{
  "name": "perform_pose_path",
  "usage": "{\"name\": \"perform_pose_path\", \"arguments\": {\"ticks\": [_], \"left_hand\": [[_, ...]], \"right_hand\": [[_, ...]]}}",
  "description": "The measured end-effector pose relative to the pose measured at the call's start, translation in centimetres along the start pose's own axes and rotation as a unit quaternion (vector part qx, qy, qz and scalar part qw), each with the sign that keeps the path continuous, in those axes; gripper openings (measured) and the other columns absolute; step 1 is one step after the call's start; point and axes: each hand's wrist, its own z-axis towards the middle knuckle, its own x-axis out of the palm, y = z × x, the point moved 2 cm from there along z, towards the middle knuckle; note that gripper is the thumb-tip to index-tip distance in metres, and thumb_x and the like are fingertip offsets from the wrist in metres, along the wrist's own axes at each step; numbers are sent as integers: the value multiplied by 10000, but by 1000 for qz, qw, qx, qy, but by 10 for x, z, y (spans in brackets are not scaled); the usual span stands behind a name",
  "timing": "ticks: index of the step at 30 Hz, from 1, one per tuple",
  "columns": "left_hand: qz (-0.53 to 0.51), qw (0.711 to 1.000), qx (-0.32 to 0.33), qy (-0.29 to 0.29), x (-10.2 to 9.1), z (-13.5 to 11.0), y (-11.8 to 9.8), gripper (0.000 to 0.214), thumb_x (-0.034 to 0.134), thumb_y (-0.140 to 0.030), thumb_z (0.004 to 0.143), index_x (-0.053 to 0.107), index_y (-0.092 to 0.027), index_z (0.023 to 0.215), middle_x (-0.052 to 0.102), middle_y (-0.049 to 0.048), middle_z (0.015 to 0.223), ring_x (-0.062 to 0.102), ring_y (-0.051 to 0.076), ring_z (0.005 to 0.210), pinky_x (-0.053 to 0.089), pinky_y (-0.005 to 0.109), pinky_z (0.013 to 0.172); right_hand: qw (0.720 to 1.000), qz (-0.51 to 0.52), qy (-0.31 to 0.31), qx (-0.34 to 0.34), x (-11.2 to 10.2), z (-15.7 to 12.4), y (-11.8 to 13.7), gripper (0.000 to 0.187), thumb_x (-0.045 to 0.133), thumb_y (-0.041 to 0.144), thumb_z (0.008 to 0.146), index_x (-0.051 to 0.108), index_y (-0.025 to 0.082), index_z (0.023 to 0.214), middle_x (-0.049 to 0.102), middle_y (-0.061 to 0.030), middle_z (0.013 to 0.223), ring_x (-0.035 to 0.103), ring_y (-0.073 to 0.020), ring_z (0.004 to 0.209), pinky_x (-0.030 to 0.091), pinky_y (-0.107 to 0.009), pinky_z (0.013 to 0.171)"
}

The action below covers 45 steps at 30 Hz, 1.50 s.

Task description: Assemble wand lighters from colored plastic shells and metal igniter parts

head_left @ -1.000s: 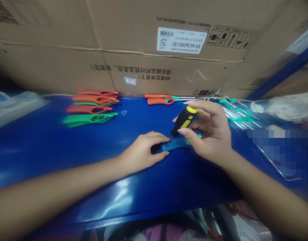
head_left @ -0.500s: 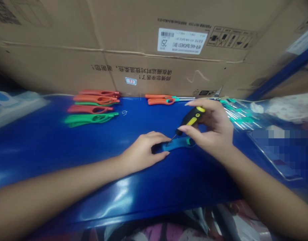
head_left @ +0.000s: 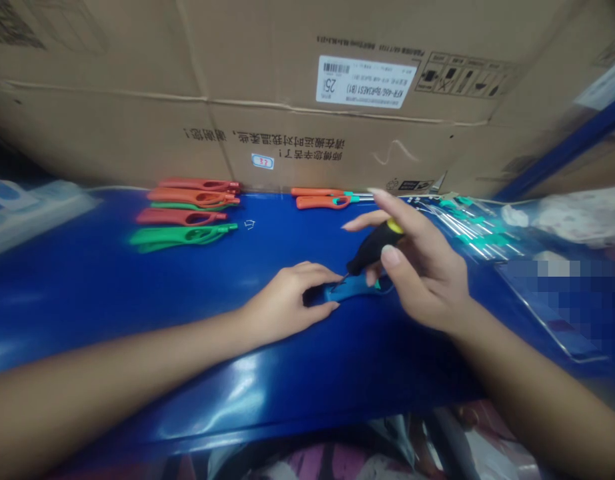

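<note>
A blue plastic handle piece [head_left: 350,288] lies flat on the blue table [head_left: 137,293]. My left hand [head_left: 287,300] pinches its left end between thumb and fingers, pressing it down. My right hand [head_left: 417,267] grips a black and yellow screwdriver [head_left: 372,245], whose tip touches the blue piece near my left fingertips. Its index and middle fingers are stretched out, while the thumb and other fingers wrap the screwdriver's handle.
Several orange, red and green handle pieces [head_left: 185,213] lie at the back left. An orange pair with a teal part [head_left: 325,197] sits at the back centre. A clear bag of teal-tipped metal parts [head_left: 475,227] lies to the right. A large cardboard box [head_left: 287,87] walls the table's far side.
My right hand has turned the screwdriver: the handle dropped lower and tilted right, and the index and middle fingers have stretched out. My left hand and the blue piece have stayed put.
</note>
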Motion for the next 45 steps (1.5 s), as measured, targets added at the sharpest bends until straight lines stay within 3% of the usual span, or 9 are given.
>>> {"name": "perform_pose_path", "arguments": {"ticks": [3, 8, 13, 18, 23, 28, 33, 38, 45], "left_hand": [[3, 1000, 0, -1, 0, 0, 0, 308, 727, -232, 861, 700, -178, 1164, 738, 68, 1145, 683, 211, 1065, 545, 366, 975], [3, 1000, 0, 1, 1, 0, 1, 339, 721, -229, 865, 690, -178, 1200, 732, 71, 1140, 684, 205, 1050, 550, 361, 961], [2, 1000, -2, 3, 1, -1, 2, 323, 729, -242, 864, 696, -170, 1177, 730, 66, 1165, 674, 199, 1084, 535, 344, 984], [8, 1000, 4, 1, 1, 0, 2, 327, 725, -227, 864, 693, -173, 1184, 733, 58, 1146, 679, 194, 1057, 540, 343, 968], [4, 1000, -8, 7, 1, 0, 2, 335, 724, -245, 867, 696, -167, 1191, 728, 74, 1171, 676, 209, 1076, 541, 364, 974], [6, 1000, 5, 5, 1, 0, 2, 327, 726, -221, 861, 696, -166, 1182, 732, 64, 1162, 675, 198, 1080, 534, 344, 978], [1, 1000, -1, 0, 1, 0, 1, 309, 726, -227, 859, 703, -180, 1164, 736, 68, 1144, 683, 213, 1068, 543, 365, 974], [10, 1000, -2, 0, 1, 0, 1, 331, 730, -231, 858, 695, -181, 1182, 736, 67, 1155, 679, 210, 1072, 541, 361, 980], [10, 1000, -7, 7, 1, 0, 1, 326, 729, -240, 862, 698, -181, 1181, 735, 70, 1157, 679, 214, 1079, 542, 367, 980]], "right_hand": [[999, 9, 14, 30, 1, 0, 2, 488, 515, 324, 1008, 429, 328, 1488, 709, -42, 1133, 681, -159, 697, 591, -300, 513], [983, -125, -93, -99, -4, 1, 9, 481, 758, 278, 854, 637, 298, 1319, 752, -30, 912, 674, -188, 686, 577, -319, 578], [1000, -5, -5, 29, 0, 1, 6, 465, 474, 290, 1023, 456, 332, 1485, 710, -57, 1184, 690, -160, 708, 599, -322, 586], [993, -82, -88, -19, -3, 0, 4, 406, 758, 289, 853, 677, 317, 1250, 732, -44, 997, 684, -180, 729, 588, -304, 590], [998, 15, -13, 56, -2, 2, 0, 457, 486, 259, 1019, 480, 345, 1468, 709, -52, 1153, 643, -118, 604, 563, -282, 504], [997, -50, -62, -16, -5, 4, 4, 388, 729, 278, 879, 670, 321, 1260, 727, -41, 1003, 680, -183, 745, 579, -295, 550], [999, 19, 34, 38, -1, 2, 7, 474, 458, 266, 1029, 440, 360, 1494, 683, -56, 1231, 667, -143, 653, 592, -314, 550], [997, -71, -39, -13, -4, 1, 9, 459, 726, 264, 879, 628, 338, 1321, 720, -35, 1063, 660, -161, 664, 591, -316, 590], [998, 12, -7, 59, 1, 0, 3, 482, 570, 272, 981, 483, 328, 1452, 699, -53, 1170, 610, -114, 568, 558, -281, 483]]}}
